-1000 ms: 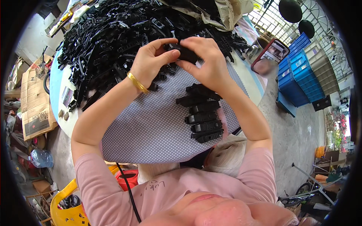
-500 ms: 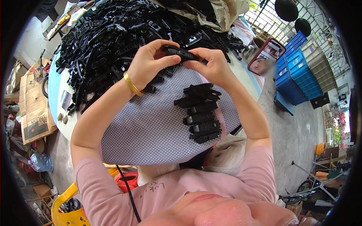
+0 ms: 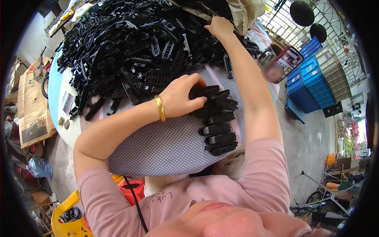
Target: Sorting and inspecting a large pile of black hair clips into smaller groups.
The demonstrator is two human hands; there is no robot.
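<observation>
My left hand (image 3: 182, 96) is closed round a black plastic part (image 3: 196, 93) at the far end of a stacked row of similar parts (image 3: 219, 129). Its thumb and fingers curl over the part, which is mostly hidden under them. Farther off, my right hand (image 3: 220, 27) reaches to the back of a large heap of black plastic pieces (image 3: 146, 51), beside a beige bag (image 3: 248, 15). The fingers there are curled in; whatever they hold is too dark to make out.
A dotted grey cloth (image 3: 158, 146) covers the near part of the table. A phone (image 3: 290, 57) stands at the table's right, near a shiny metal cup (image 3: 266, 57). Blue crates (image 3: 312, 79) are stacked on the floor beyond. A yellow chair (image 3: 65, 213) is at lower left.
Both hands were together on one black part over the heap. The left has come down to the row with a part; the right has let go and moved away to the bag's edge.
</observation>
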